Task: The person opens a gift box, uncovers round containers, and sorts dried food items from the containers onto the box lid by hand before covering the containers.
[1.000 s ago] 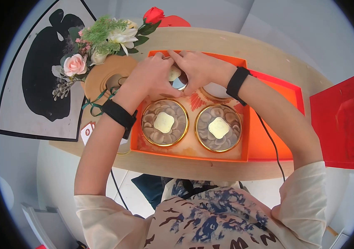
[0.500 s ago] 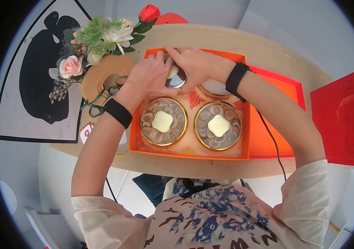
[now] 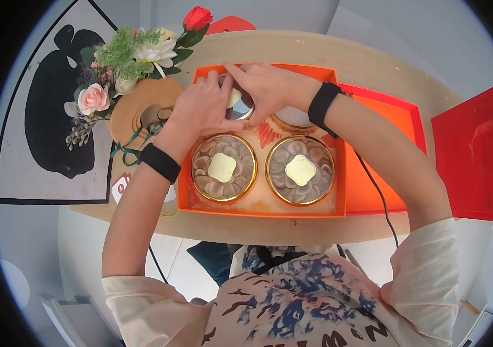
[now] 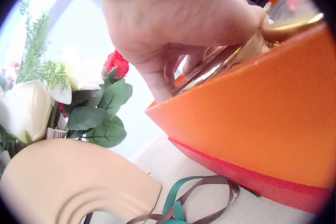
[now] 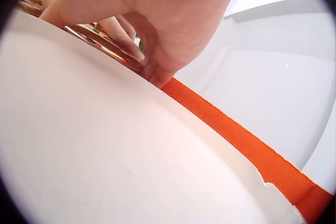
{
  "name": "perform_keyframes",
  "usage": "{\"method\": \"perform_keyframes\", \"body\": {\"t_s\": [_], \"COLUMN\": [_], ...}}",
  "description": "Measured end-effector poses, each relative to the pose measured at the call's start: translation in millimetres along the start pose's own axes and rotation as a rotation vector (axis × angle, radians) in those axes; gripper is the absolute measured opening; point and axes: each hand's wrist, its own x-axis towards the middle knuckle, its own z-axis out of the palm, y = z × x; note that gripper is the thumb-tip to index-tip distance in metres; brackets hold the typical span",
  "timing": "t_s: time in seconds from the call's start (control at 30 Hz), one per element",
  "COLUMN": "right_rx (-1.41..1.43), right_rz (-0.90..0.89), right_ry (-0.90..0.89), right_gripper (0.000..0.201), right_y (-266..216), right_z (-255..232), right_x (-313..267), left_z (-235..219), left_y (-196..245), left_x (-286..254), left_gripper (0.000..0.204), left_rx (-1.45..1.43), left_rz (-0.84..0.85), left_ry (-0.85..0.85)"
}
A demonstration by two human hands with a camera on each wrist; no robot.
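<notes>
Both hands grip a round, clear-topped tin (image 3: pixel 240 106) at the back left of an orange box (image 3: pixel 258 211). My left hand (image 3: pixel 201 106) is curled round its left side, and my right hand (image 3: pixel 276 88) round its right. The index fingers come close together at the back of it. In the left wrist view, the tin's gold rim (image 4: pixel 210 73) sits just above the box wall, fingers reaching down beside it. Two gold-rimmed tins of brownish round pieces, the left tin (image 3: pixel 202 176) and the right tin (image 3: pixel 324 173), fill the front. The right wrist partly hides a gold-edged round (image 3: pixel 295 117) behind them.
A red-edged orange tray (image 3: pixel 380 194) adjoins the box's right side. Further right stands a red bag (image 3: pixel 473 156). On the left are a tan arched vase (image 3: pixel 128 115) with flowers (image 3: pixel 93 99), a ribbon (image 3: pixel 128 151) and small cards (image 3: pixel 121 186). A black cable (image 3: pixel 382 199) crosses the tray.
Both hands keep their grip on the tin at the back left. The head view has shifted a little, so the box and flowers appear slightly further left and up.
</notes>
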Motion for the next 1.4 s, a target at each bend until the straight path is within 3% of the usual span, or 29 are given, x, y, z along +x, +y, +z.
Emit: {"method": "perform_keyframes", "body": {"t_s": [0.23,0.3,0.53,0.63,0.7,0.77,0.8,0.93,1.1,1.23,1.3,1.4], "right_rx": [0.006,0.006,-0.013,-0.004,0.035,0.075,0.085,0.073,0.111,0.12,0.118,0.111], "right_rz": [-0.005,-0.006,0.002,-0.021,0.021,0.064,0.048,0.075,0.127,0.131,0.127,0.129], "right_ry": [0.005,0.02,0.012,-0.005,-0.077,-0.15,-0.099,0.046,0.034,0.064,0.065,0.062], "right_gripper": [0.12,0.118,0.117,0.117,0.117,0.117,0.117,0.113,0.119,0.126,0.127,0.129], "right_y": [0.3,-0.3,0.5,0.0,-1.2,-0.2,0.0,-4.4,-11.7,-11.6,-11.6,-13.0], "right_z": [-0.6,-1.2,1.3,-2.5,-6.2,-5.0,-3.5,5.5,0.3,1.6,0.5,3.1], "right_x": [-2.0,-4.2,-1.6,-0.7,1.6,0.2,-3.2,-7.0,-9.1,-9.8,-10.4,-10.2], "left_z": [-2.2,1.7,-8.8,-8.4,-6.6,-10.7,-13.0,-7.6,4.2,6.9,5.2,-8.3], "left_y": [4.4,3.2,1.3,-11.7,-21.2,-24.7,-25.8,-25.7,-22.4,-19.8,-16.2,-10.0], "left_x": [-1.9,-2.3,-3.5,-5.7,-3.6,-0.1,1.0,3.9,5.5,6.7,8.2,5.4], "left_gripper": [0.108,0.108,0.107,0.103,0.102,0.101,0.101,0.096,0.086,0.088,0.089,0.089], "left_rx": [0.012,0.062,-0.039,-0.119,-0.184,-0.231,-0.275,-0.183,-0.001,0.033,-0.052,0.007], "left_rz": [-0.02,0.017,-0.031,0.002,0.21,0.196,0.18,0.216,0.277,0.279,0.1,0.074], "left_ry": [-0.01,0.102,-0.016,-0.011,0.063,-0.004,-0.07,-0.033,0.101,0.1,0.009,-0.025]}}
